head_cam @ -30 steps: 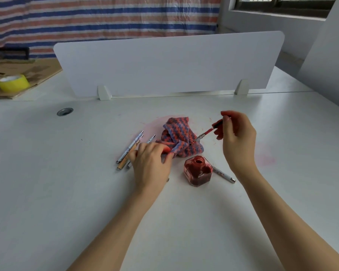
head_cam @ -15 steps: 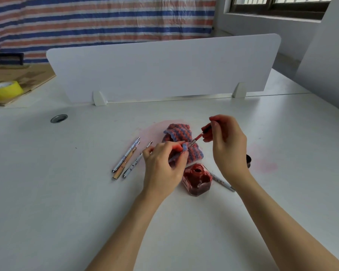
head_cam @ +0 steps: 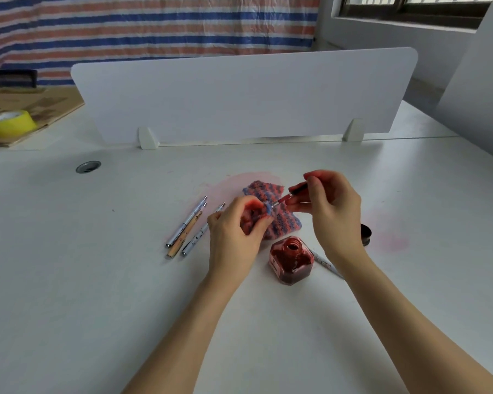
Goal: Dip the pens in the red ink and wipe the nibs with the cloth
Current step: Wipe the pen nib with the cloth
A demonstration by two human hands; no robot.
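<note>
Fingers of our left hand (head_cam: 236,226) pinch the cloth (head_cam: 279,220) round the nib; our right hand (head_cam: 330,206) grips that red pen (head_cam: 289,196). Open ink bottle (head_cam: 291,260) sits just below, three pens (head_cam: 187,227) left, one pen (head_cam: 326,263) right, bare desk (head_cam: 97,280) nearer us.

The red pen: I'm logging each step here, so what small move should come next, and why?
Probably draw the red pen back through the cloth. The right hand holds it with the nib at the fold that the left hand pinches, so the wipe looks underway. Three pens lie left of the cloth, the ink bottle stands open.
</note>
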